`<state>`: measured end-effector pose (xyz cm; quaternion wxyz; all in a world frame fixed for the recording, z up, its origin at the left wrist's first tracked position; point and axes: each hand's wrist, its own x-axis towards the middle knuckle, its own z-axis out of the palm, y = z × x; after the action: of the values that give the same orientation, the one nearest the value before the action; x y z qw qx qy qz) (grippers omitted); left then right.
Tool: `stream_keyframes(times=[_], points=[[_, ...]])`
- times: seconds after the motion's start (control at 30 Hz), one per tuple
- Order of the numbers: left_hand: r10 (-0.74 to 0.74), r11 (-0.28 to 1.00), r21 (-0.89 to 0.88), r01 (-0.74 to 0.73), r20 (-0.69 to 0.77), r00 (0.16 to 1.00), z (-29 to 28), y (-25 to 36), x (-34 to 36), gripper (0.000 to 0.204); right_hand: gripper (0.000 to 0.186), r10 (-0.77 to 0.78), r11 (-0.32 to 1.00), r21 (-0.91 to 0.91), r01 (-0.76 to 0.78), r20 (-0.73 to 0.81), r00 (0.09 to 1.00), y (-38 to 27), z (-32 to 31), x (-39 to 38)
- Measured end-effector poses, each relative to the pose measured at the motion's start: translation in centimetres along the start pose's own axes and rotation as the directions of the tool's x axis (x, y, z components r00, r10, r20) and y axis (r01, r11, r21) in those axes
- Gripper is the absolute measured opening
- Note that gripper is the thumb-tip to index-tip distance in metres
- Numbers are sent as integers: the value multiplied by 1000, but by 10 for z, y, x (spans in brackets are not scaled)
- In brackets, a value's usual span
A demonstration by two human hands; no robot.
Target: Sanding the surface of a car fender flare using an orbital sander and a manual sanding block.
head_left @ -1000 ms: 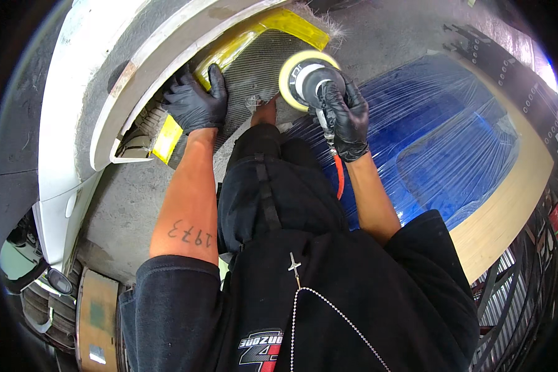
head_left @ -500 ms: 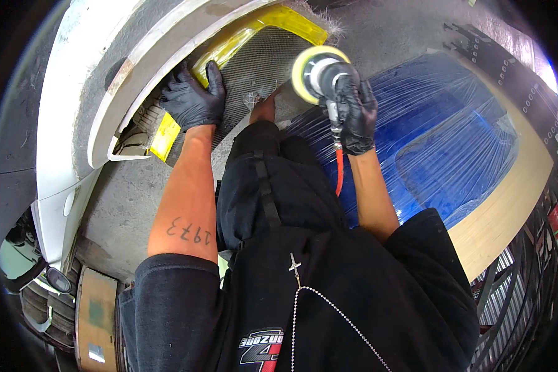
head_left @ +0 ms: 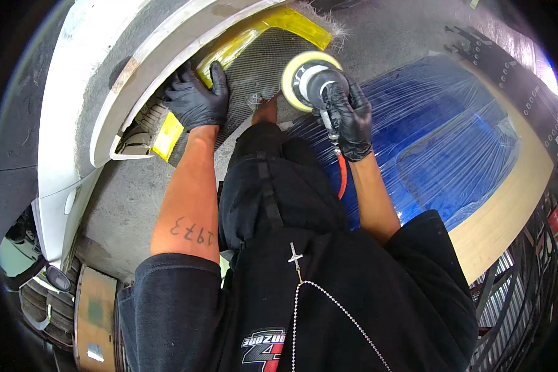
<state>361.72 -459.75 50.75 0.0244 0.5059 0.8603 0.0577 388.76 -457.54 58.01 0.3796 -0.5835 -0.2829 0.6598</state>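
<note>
Gripped in the right hand [head_left: 351, 123], the round-pad sander [head_left: 314, 82] shifts closer to the woven panel's [head_left: 249, 79] right side, suggesting work continues, while the left hand [head_left: 198, 99] spreads open over its left edge.

Four dark numbers [head_left: 192, 231] run in a row across the skin of the person's left arm [head_left: 183, 198]. They look upside down from here. The black shirt [head_left: 366, 291] has a badge [head_left: 263, 350] low on its front, with pale letters above a big red and grey shape, upside down too. Pale letters [head_left: 302, 78] sit on the round sander [head_left: 322, 84], but they are too small to read well.
</note>
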Motion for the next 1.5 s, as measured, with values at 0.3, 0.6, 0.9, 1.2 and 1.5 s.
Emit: stream_keyframes(times=[0.3,0.6,0.9,1.2,1.5], points=[[37,999,37,-35,-55,998,9,-8,-1,77,31,-122,990,-82,118,-46,991,8,8,6],[-1,995,101,3,-27,1000,3,0,-5,73,31,-94,993,-68,93,-11,996,7,8,4],[-47,994,105,39,75,996,7,-3,-4,80,32,-122,988,-96,117,-41,992,9,4,8],[-26,998,57,23,56,998,12,-9,-4,78,34,-97,993,-73,95,-25,995,11,6,4],[34,998,48,-32,-53,998,15,-8,-3,76,36,-98,993,-64,96,-28,995,6,5,6]])
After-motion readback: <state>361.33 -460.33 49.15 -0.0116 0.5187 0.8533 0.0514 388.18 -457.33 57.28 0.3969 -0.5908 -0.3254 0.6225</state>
